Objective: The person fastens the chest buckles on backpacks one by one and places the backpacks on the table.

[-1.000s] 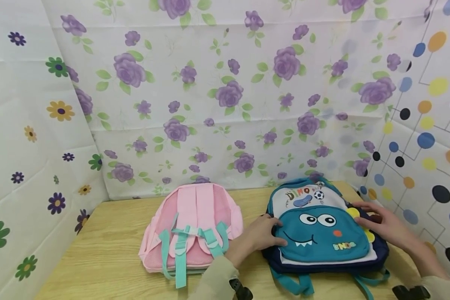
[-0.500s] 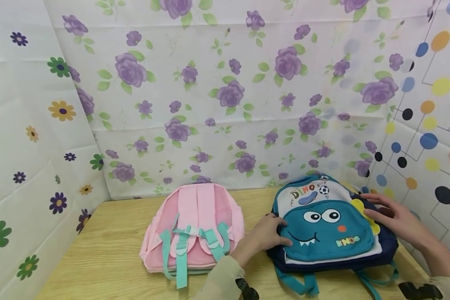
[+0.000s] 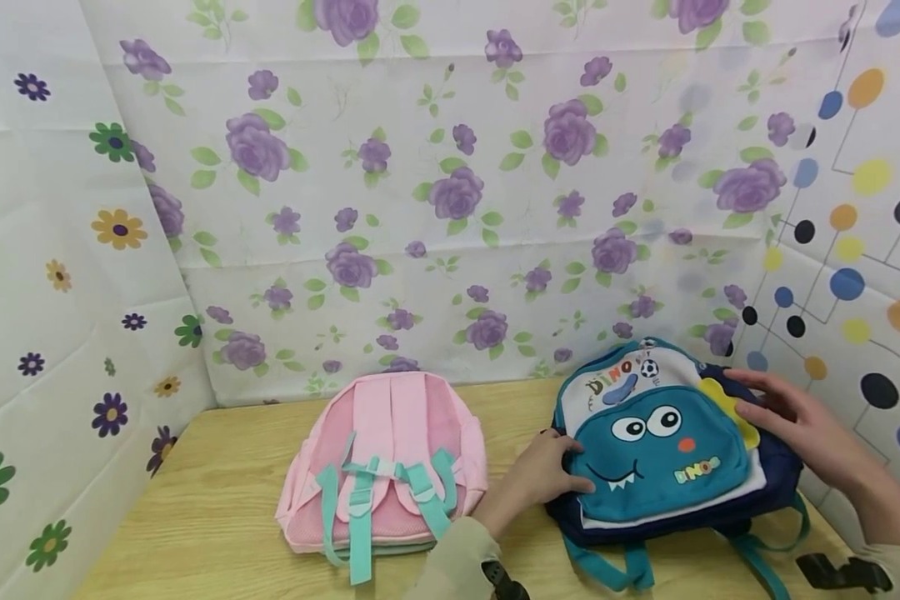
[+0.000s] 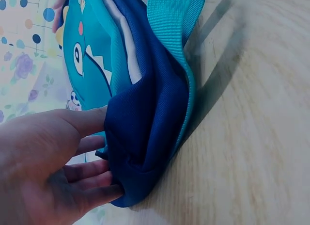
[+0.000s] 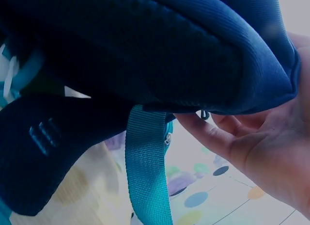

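Head view, blue dino bkpk (image 3: 660,458) grasped at both sides by fingers (image 4: 97,196) of L hand (image 3: 543,475) & R hand (image 3: 813,432), pink bkpk (image 3: 375,412) laid nearby on worktop (image 3: 195,500)

Dinosaur backpack (image 3: 667,446), teal, white and navy, at the right end of the bench (image 3: 217,492): yellow spikes (image 3: 749,435) along one side, toothy grin on front pocket (image 3: 607,498); base slanting up rightward, teal straps (image 3: 637,563) trailing below.

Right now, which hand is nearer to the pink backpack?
Left. The left hand is between the pink backpack and the dinosaur backpack; the right hand is at the latter's far side.
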Demonstrator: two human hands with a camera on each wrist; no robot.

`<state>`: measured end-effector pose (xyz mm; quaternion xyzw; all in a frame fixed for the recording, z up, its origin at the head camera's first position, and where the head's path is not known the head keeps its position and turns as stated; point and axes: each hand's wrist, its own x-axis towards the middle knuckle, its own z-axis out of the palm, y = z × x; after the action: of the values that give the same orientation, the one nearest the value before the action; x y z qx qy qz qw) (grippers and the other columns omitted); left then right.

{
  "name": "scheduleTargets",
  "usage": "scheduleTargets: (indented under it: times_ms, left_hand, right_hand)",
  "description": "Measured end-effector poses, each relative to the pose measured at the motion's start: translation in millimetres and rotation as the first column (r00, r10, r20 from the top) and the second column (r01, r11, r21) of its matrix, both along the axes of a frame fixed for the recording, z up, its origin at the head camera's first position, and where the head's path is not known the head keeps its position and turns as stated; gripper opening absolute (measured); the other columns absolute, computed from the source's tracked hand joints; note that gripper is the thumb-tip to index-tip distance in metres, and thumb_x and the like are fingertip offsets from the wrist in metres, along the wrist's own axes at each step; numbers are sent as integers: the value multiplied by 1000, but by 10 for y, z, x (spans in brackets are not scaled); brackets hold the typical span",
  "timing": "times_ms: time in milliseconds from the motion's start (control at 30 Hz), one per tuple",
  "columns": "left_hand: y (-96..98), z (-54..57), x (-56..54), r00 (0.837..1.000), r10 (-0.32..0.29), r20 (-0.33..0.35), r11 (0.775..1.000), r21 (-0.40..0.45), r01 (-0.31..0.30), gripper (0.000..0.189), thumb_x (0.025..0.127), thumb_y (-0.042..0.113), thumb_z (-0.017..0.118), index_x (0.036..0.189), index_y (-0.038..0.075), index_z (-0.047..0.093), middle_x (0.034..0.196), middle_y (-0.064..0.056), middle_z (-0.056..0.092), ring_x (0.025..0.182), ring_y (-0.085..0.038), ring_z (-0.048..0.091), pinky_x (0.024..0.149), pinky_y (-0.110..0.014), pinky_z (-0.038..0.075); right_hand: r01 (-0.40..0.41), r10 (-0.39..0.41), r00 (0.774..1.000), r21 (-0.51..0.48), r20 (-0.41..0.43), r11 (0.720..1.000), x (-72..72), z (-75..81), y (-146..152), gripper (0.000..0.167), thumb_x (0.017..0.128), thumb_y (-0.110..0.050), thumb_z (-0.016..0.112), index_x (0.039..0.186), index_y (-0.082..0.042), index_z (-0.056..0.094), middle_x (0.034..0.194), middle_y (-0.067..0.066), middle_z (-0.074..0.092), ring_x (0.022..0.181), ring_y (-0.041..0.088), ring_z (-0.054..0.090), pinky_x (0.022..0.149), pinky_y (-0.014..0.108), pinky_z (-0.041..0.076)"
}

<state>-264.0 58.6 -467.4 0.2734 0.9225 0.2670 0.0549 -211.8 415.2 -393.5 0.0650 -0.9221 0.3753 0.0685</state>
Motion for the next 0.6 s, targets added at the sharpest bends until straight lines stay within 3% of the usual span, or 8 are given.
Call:
scheduleTargets:
  times_ms: [100,367,500,600]
  left_hand:
    - [31,-17,-15,1000,14,17,999,31,-15,56,80,47,81,127,21,67,125,2,60,111,-9,53,98,-27,49]
    - [90,-75,-64,999,-1,46,996,87,-3,57,81,47,80,129,21,65,127,1,59,111,-8,53,99,-27,48]
    - [120,-100,-84,999,-12,51,992,125,5,58,81,45,80,131,19,65,129,0,58,114,-9,53,102,-28,47]
    - [145,-118,-89,998,-20,55,988,153,12,58,82,43,80,131,18,64,130,-1,58,115,-10,53,103,-27,46]
  right_hand:
    - [-6,6,1000,-18,8,1000,-8,50,-12,54,105,-35,49,155,-22,33,136,-8,44,100,-13,49,75,17,49]
    - [-72,65,995,-83,-82,994,16,164,-94,51,106,-22,46,155,-21,33,133,-25,40,107,-12,50,77,15,50]
    - [-98,84,990,-131,-110,986,35,222,-142,50,107,-17,44,155,-18,32,137,-23,39,111,-13,48,79,14,51]
    - [-145,126,986,-176,-113,974,50,275,-171,51,107,-14,41,156,-16,29,139,-20,40,111,-11,51,78,21,56]
